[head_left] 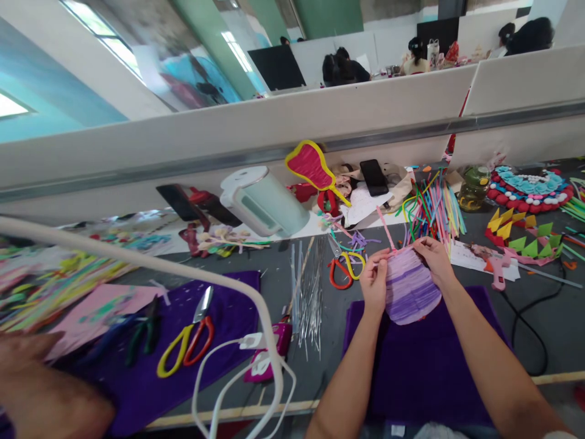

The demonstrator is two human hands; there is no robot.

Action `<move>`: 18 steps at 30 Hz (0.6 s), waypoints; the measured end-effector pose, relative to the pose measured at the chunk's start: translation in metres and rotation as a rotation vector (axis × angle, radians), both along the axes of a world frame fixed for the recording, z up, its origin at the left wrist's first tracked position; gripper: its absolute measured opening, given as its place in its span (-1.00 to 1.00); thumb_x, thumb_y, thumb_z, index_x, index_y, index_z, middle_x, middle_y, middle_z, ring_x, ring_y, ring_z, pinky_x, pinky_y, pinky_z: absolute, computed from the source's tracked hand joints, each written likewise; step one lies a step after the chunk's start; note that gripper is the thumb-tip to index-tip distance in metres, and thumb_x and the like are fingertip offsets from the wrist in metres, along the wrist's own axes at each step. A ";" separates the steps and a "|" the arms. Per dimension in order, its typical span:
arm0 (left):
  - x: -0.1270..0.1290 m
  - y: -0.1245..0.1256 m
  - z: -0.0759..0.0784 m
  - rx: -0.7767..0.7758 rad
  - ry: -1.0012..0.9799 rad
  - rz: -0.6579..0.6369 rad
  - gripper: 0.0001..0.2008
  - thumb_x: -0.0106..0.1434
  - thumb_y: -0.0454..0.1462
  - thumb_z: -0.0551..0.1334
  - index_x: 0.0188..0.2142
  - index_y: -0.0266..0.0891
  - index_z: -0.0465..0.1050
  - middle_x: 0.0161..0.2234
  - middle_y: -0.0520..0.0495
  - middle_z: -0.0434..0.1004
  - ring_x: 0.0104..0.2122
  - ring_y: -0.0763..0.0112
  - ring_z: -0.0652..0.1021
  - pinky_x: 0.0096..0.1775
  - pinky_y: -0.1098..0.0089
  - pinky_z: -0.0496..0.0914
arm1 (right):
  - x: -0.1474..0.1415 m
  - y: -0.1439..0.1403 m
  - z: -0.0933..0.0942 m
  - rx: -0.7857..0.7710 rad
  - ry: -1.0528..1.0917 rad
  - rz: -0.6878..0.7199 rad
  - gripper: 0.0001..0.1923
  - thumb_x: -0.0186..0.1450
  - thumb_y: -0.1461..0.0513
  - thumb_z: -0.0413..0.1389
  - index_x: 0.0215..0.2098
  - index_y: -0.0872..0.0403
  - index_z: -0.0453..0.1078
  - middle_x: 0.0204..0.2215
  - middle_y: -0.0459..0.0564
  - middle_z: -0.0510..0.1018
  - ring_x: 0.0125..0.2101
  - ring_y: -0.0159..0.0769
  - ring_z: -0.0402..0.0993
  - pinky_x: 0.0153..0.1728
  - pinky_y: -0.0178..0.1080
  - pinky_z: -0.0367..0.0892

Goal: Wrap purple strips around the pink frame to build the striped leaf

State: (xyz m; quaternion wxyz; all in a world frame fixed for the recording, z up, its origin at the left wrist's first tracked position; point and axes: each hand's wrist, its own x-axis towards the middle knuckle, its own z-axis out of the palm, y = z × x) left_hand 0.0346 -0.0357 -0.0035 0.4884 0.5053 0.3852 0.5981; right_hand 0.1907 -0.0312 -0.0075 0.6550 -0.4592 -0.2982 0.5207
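A rounded craft piece (pixel 411 292) with purple and lilac stripes is held up between my two hands above a dark purple cloth (pixel 425 366). My left hand (pixel 375 279) pinches its upper left edge, close to where a thin pink stem (pixel 385 227) sticks up. At the upper right edge, the fingers of my right hand (pixel 434 262) are closed on the same piece. Just left of my left hand lie scissors (pixel 346 268) with red and yellow handles. Right of my right hand rests a pink glue gun (pixel 499 270) with a black cord.
Another person's hand (pixel 46 378) is at the lower left, near a second pair of scissors (pixel 187 341) and pliers (pixel 144 332). A white cable (pixel 260 305) arches across the foreground. Wires (pixel 311 299), a pale green box-like appliance (pixel 265 201), colourful pipe cleaners (pixel 434 210) and a red-and-yellow paddle shape (pixel 313 167) surround the workspace.
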 end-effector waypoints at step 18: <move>-0.005 0.005 -0.012 0.084 0.243 0.064 -0.75 0.30 -0.13 0.11 -0.20 -0.26 0.43 -0.24 -0.12 0.49 -0.22 0.31 0.48 -0.14 0.33 0.33 | 0.001 0.003 -0.006 0.016 -0.063 -0.019 -0.71 0.05 0.01 0.26 -0.47 0.07 0.46 -0.58 -0.14 0.49 -0.58 -0.41 0.28 -0.54 -0.34 0.11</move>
